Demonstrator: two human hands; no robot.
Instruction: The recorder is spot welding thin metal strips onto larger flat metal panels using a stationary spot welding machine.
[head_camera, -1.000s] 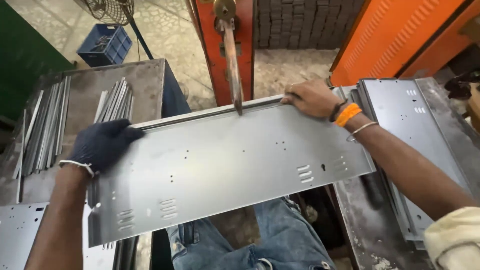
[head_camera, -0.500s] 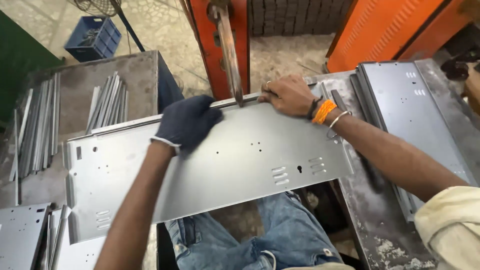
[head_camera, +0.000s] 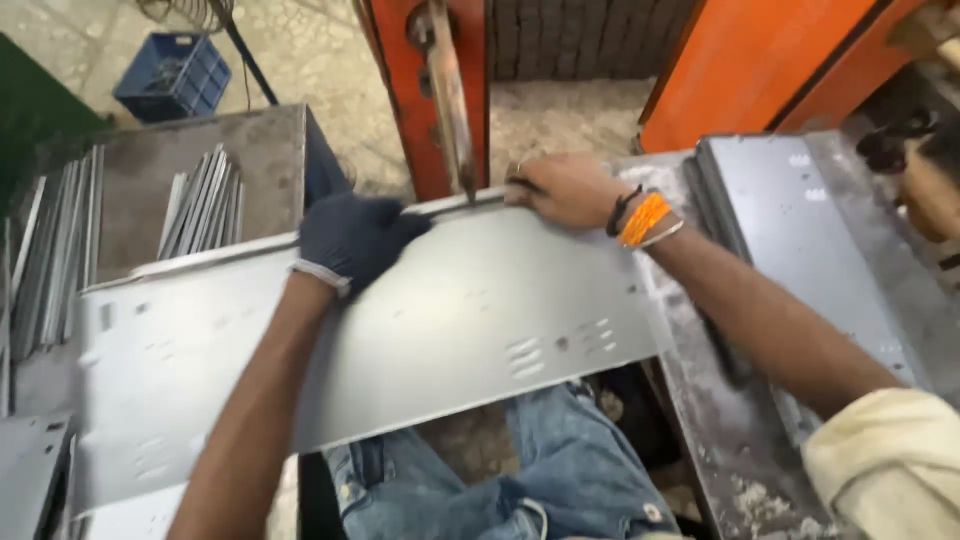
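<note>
A long grey sheet-metal panel (head_camera: 450, 330) with small punched slots lies across my lap, its folded far edge under the tip of an orange machine's metal rod (head_camera: 450, 100). My left hand (head_camera: 355, 238), in a dark blue glove, grips that far edge near the middle. Just to the right of the rod, my bare right hand (head_camera: 565, 188), with an orange band at the wrist, presses on the same edge.
A stack of similar grey panels (head_camera: 800, 250) lies on the bench at the right. Bundles of narrow metal strips (head_camera: 200, 210) rest on a grey table (head_camera: 260, 150) at the left. A blue crate (head_camera: 175, 75) stands on the floor behind. More panels (head_camera: 30, 470) sit at lower left.
My gloved left hand slid from the panel's left end to the middle of its far edge. The panel shifted left under the rod; my right hand stayed on the edge.
</note>
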